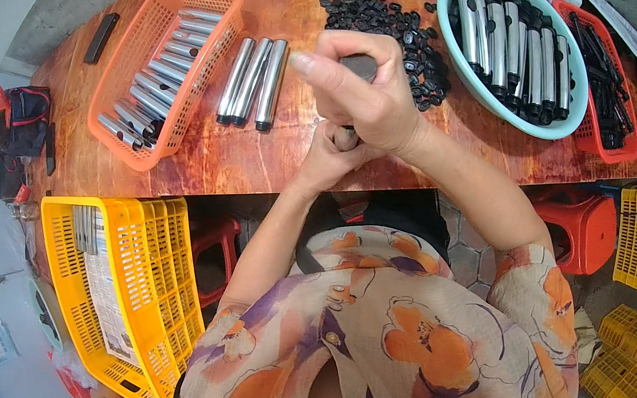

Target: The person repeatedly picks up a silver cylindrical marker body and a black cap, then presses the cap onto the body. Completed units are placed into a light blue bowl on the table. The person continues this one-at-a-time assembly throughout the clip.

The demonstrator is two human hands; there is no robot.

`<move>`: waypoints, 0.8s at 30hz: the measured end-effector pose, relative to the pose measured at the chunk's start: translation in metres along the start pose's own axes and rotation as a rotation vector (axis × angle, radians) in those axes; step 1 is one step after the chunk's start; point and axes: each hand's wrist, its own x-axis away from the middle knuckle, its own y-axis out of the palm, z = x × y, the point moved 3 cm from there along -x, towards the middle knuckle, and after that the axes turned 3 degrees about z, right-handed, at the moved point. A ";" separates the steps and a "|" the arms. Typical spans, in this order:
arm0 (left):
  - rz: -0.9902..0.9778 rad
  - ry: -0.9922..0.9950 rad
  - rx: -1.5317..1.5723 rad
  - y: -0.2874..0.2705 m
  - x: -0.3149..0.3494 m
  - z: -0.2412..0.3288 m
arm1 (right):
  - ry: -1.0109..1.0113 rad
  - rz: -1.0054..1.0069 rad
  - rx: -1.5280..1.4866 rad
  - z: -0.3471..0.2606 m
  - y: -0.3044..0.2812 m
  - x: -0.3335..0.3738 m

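Observation:
My right hand (379, 95) is closed in a fist around a dark grey round-ended bar (359, 65), most of it hidden by the fingers. Directly below, my left hand (329, 157) is closed too, and a small dark piece shows between its fingers; what it holds is mostly hidden. Both hands are close together above the table's near edge. To their left, 3 silver metal tubes (252, 83) with black ends lie side by side. Small black plastic parts (403, 31) are heaped just beyond my right hand.
An orange basket (236, 14) of silver tubes stands left on the wooden table (274, 161). At right are a pale blue basin (511, 124) of tubes and a red basket (629, 152) of black parts. Yellow crates (149, 289) and a red stool (589, 234) stand below.

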 end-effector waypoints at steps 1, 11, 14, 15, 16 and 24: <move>-0.052 -0.062 0.091 0.001 0.001 0.002 | 0.005 -0.030 0.000 -0.002 0.001 0.001; 0.368 0.447 -0.285 0.018 0.004 0.001 | -0.157 0.046 0.117 -0.008 0.011 0.017; 0.366 0.508 -0.305 0.018 0.006 -0.004 | -0.063 -0.038 -0.017 -0.013 0.013 0.018; 0.370 0.536 -0.314 0.018 0.007 -0.005 | -0.096 -0.049 0.008 -0.015 0.011 0.021; 0.366 0.554 -0.322 0.019 0.008 -0.007 | -0.082 -0.041 0.011 -0.013 0.011 0.025; 0.394 0.704 -0.424 0.021 0.010 -0.004 | -0.125 0.014 0.017 -0.020 0.008 0.032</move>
